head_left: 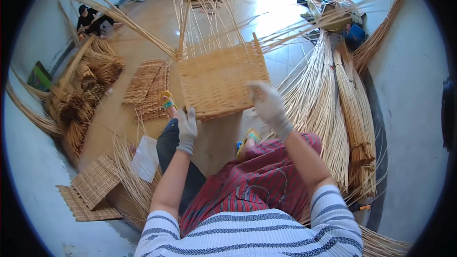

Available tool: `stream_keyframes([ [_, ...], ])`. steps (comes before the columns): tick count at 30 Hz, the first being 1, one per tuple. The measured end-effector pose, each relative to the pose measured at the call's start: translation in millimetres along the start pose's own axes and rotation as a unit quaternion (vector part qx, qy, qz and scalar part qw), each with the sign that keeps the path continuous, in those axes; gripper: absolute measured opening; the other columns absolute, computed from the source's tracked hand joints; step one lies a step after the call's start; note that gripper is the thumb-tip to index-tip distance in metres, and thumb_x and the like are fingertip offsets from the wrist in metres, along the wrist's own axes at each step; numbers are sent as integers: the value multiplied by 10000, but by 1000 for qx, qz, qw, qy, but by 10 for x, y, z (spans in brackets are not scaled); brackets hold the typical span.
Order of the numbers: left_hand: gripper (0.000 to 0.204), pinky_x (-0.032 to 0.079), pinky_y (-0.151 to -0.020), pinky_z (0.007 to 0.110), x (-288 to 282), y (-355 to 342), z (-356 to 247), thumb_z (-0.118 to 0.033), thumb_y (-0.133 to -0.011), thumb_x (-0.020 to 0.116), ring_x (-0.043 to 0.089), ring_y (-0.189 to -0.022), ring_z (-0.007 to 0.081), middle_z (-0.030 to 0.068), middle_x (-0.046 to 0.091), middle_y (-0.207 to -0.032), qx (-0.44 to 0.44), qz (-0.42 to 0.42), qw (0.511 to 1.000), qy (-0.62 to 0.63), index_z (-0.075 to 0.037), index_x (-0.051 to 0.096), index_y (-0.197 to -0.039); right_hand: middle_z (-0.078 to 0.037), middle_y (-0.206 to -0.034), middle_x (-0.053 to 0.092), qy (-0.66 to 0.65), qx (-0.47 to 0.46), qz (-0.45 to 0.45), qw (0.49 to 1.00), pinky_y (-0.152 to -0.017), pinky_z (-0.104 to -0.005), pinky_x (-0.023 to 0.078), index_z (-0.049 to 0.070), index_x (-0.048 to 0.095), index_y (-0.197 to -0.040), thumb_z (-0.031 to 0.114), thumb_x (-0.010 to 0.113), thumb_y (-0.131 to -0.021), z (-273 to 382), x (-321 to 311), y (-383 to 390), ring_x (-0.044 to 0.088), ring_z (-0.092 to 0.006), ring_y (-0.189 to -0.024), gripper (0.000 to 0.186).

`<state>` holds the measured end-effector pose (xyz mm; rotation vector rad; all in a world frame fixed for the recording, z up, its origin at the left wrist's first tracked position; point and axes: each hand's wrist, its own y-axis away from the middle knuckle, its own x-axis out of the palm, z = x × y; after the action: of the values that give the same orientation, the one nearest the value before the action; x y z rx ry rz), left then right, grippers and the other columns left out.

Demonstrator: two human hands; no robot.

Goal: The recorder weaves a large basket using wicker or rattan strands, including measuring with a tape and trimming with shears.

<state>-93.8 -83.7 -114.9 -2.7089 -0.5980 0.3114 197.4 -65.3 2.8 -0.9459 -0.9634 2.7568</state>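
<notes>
In front of me a rectangular wicker basket (pixel 221 78) is held tilted, its woven face toward me. Long loose canes fan out from its far edge and corners. My left hand (pixel 187 127), in a pale work glove, is closed on the basket's near left corner. My right hand (pixel 267 105), gloved as well, is at the near right side of the woven face. Motion smears its fingers, so their grip is unclear. Whatever lies behind the woven face is hidden.
Bundles of pale canes (pixel 316 95) lean along the right wall. Brown cane bundles (pixel 85 90) lie at left, near a seated person (pixel 93 19). Woven mats (pixel 148 83) lie on the floor, with more woven panels (pixel 97 181) at lower left. A blue bucket (pixel 354 35) stands far right.
</notes>
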Motion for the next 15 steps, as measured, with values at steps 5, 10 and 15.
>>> stream_keyframes([
  [5, 456, 475, -881, 316, -316, -58, 44, -412, -1058, 513, 574, -990, 168, 111, 624, -1103, -179, -28, 977, 112, 20, 593, -1179, -141, -1080, 722, 375, -114, -87, 916, -963, -453, 477, 138, 692, -1111, 303, 608, -911, -438, -243, -1449, 675, -332, -1060, 273],
  [10, 413, 511, -891, 295, -159, -1308, -70, -373, -1080, 450, 628, -981, 133, 63, 685, -1028, 62, -130, 954, 265, -49, 692, -1163, -163, -1065, 741, 408, 132, 171, 887, -892, -520, 522, 134, 696, -1129, 555, 408, -1011, -720, -7, -2081, 702, -370, -1023, 524],
  [15, 356, 542, -763, 268, 186, -2401, 51, -285, -1069, 428, 642, -872, 128, 50, 692, -961, -20, 140, 934, 327, -45, 691, -1074, -175, -1099, 725, 399, 132, 145, 896, -920, -511, 512, 172, 679, -1160, 539, 411, -1003, -931, 17, -2172, 680, -391, -1048, 481],
])
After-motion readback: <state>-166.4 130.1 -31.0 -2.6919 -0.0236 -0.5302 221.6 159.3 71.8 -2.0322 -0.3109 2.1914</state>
